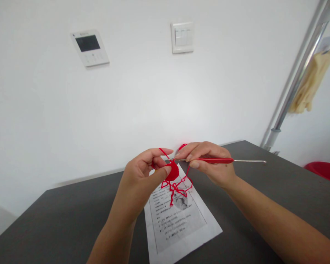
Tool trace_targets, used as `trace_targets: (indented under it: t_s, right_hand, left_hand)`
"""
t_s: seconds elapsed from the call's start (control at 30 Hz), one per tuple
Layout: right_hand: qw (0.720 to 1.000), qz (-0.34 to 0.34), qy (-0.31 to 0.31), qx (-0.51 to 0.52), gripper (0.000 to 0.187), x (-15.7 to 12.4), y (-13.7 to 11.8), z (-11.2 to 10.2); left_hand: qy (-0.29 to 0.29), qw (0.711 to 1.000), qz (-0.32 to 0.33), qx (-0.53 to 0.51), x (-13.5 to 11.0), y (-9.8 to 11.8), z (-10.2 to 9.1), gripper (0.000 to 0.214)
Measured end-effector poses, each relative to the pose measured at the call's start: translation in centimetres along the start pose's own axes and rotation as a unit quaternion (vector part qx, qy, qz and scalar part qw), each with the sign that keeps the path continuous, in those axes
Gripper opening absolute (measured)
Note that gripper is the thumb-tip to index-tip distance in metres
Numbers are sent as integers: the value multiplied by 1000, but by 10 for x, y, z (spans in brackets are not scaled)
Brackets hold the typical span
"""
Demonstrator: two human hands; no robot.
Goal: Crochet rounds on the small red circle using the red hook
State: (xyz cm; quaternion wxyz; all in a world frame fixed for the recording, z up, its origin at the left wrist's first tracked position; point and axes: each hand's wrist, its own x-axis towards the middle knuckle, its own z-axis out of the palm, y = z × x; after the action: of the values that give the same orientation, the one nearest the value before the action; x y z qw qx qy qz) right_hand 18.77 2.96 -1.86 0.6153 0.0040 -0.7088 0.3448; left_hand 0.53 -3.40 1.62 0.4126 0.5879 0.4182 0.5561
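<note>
My left hand (149, 170) pinches a small round red crochet piece (173, 171) between thumb and fingers, and a strand of red yarn (165, 153) runs over its index finger. My right hand (211, 161) grips a crochet hook (217, 160) with a red handle and metal ends. The hook lies nearly level, its left end at the top edge of the crochet piece; the very tip is too small to make out. Loose loops of red yarn (178, 189) hang below the piece, over the paper. Part of a red yarn ball (182, 146) shows behind my right hand.
A printed sheet of paper (181, 234) lies on the dark grey table (79, 220) under my hands. The white wall behind carries a panel with a screen (90, 47) and a light switch (182, 37). At right are a metal pole (299, 73), yellow gloves (313, 80) and a red rounded object (326, 171).
</note>
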Motion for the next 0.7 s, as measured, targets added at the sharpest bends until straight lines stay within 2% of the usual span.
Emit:
trace_targets:
  t_s: [0.43,0.6,0.7]
  right_hand:
    - [1000,-9,-21,9,7,1,-2,-1]
    - [1000,-13,-25,0,3,2,-2,-3]
    - [1000,-14,-23,0,3,2,-2,-4]
  left_hand:
    - [-3,1000,-11,-2,0,0,0,24]
    - [23,1000,-17,-6,-3,5,3,23]
    - [4,1000,-20,-19,-2,6,2,23]
